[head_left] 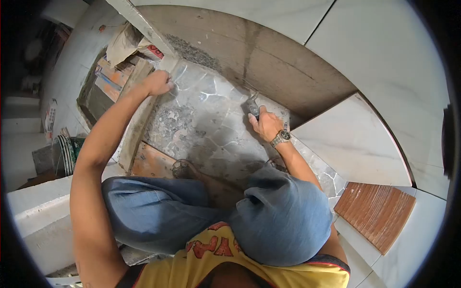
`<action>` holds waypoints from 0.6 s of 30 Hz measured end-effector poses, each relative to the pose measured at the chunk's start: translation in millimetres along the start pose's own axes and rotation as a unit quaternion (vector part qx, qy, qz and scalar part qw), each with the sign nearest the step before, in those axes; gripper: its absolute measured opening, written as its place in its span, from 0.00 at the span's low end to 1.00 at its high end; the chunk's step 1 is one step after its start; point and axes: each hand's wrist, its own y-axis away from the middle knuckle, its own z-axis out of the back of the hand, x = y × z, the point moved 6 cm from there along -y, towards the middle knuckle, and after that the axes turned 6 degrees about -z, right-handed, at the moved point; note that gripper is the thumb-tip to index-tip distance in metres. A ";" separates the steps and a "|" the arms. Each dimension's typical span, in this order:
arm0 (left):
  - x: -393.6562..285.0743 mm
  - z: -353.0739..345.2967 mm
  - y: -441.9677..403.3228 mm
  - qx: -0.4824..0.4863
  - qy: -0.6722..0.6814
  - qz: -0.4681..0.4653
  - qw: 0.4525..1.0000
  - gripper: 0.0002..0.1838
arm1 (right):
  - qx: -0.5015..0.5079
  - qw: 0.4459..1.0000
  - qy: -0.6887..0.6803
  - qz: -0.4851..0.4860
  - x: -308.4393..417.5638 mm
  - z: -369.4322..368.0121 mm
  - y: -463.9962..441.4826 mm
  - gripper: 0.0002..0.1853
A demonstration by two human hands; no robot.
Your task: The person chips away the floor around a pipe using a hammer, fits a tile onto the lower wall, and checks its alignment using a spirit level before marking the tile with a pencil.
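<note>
My left hand [161, 82] is closed in a fist near the upper end of a wooden plank [139, 115], at the edge of the patterned grey floor. Whatever its fingers hold, if anything, is hidden. My right hand [269, 126], with a metal watch at the wrist, is closed around a dark-gripped trowel [251, 105] whose bent metal neck points away from me; its blade cannot be made out. Under both hands lies the grey stone-patterned tile floor [211, 96], with crumbled mortar debris [175, 122] scattered on its left part.
A bare cement wall [273, 57] curves behind the floor, below white marble-look tiles [394, 57]. A large white tile piece [355, 139] leans at right, near a brown ribbed tile [374, 211]. Torn bags [124, 45] and buckets [67, 153] stand left. My bent knees frame the work area.
</note>
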 end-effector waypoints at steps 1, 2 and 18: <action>2.2 -4.8 -2.8 -0.009 0.033 0.026 0.999 0.15 | 0.010 1.000 -0.005 0.007 4.4 5.5 4.6 0.30; -0.1 -16.1 1.4 0.032 0.037 0.005 0.999 0.15 | 0.022 1.000 -0.012 0.012 8.6 7.2 8.9 0.30; 5.2 -32.9 14.2 0.048 0.078 -0.015 0.996 0.14 | -0.026 1.000 -0.017 0.005 1.0 -71.8 -33.6 0.24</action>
